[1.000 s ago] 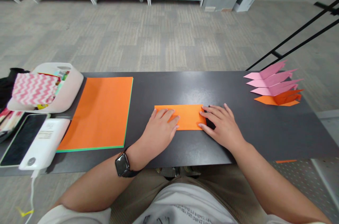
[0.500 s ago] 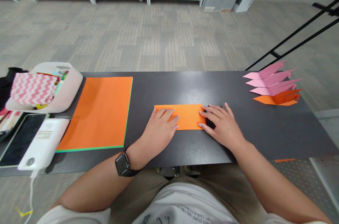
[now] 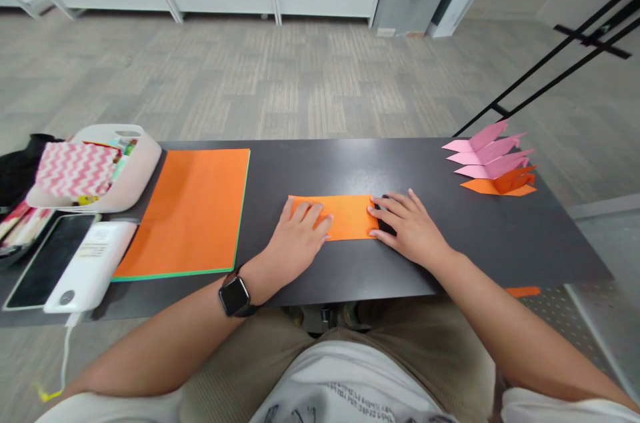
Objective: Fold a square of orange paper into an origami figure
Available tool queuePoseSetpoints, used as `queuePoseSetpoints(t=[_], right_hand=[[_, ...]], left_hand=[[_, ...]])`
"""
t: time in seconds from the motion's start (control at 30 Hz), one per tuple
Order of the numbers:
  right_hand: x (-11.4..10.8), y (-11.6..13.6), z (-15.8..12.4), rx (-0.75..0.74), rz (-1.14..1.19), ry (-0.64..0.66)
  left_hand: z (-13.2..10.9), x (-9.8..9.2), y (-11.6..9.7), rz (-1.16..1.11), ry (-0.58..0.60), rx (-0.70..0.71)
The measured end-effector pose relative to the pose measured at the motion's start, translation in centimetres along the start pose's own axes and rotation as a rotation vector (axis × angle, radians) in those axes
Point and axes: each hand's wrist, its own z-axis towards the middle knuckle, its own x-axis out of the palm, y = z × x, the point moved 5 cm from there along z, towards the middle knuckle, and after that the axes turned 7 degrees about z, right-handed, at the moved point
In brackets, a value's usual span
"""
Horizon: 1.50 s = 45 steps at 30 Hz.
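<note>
A folded strip of orange paper (image 3: pixel 347 216) lies flat on the dark table, its long side running left to right. Across its left end rests my left hand (image 3: pixel 297 236), palm down with the fingers stretched out. My right hand (image 3: pixel 410 226) touches the right end with its fingertips, the fingers spread and the palm over the table. A small dark patch shows between the right thumb and fingers; I cannot tell whether it is an object or the tabletop in shadow.
On the left lies a stack of orange and green paper sheets (image 3: pixel 193 210). Beyond it are a white power bank (image 3: pixel 90 266), a phone (image 3: pixel 50 256) and a white basket (image 3: pixel 145 166) with a pink zigzag pouch. Several folded paper cranes (image 3: pixel 493 160), pink and orange, stand far right.
The camera view has shifted slightly, so the table appears a little further left. Both hands stay on the orange paper in nearly the same pose.
</note>
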Motion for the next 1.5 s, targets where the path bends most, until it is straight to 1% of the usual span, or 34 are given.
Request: queuePoseSetpoints(t=[0.13, 0.23, 0.3, 0.37, 0.47, 0.53, 0.67, 0.83, 1.0, 1.17, 1.27, 1.33, 1.5], right_hand=[[-0.1, 0.1, 0.4, -0.058, -0.015, 0.018], [-0.1, 0.2, 0.6, -0.066, -0.018, 0.041], [-0.2, 0.2, 0.7, -0.066, -0.017, 0.047], [-0.2, 0.3, 0.8, -0.071, -0.015, 0.049], [-0.3, 0.4, 0.8, -0.075, -0.018, 0.047], [-0.3, 0.4, 0.8, -0.078, -0.021, 0.044], [-0.2, 0.4, 0.8, -0.089, -0.019, 0.048], [-0.2, 0.0, 0.9, -0.107, -0.003, 0.063], [-0.4, -0.4, 1.2, -0.128, 0.011, 0.094], [-0.8, -1.3, 2.3, -0.131, 0.071, 0.189], [-1.1, -2.0, 3.2, -0.103, 0.143, 0.262], [-1.3, -2.1, 3.6, -0.081, 0.179, 0.285], [-0.9, -1.8, 3.2, -0.076, 0.137, 0.232]], left_hand=[[-0.1, -0.3, -0.6, 0.108, -0.084, 0.120], [0.0, -1.2, -1.5, 0.165, -0.105, 0.184], [0.2, -1.9, -2.3, 0.134, -0.087, 0.238], [0.3, -2.3, -3.1, 0.070, -0.037, 0.316], [0.4, -2.0, -3.8, 0.003, 0.044, 0.373], [0.6, -1.6, -3.9, 0.003, 0.073, 0.357], [0.8, -1.1, -4.7, 0.023, 0.091, 0.320], [0.9, -1.6, -6.1, -0.021, 0.080, 0.238], [0.7, -1.9, -6.5, -0.052, 0.049, 0.172], [0.5, -1.8, -6.5, -0.049, 0.049, 0.158], [0.6, -1.7, -6.6, -0.048, 0.052, 0.145], [0.6, -1.7, -6.7, -0.052, 0.049, 0.138], [0.6, -2.0, -7.1, -0.051, 0.062, 0.102]])
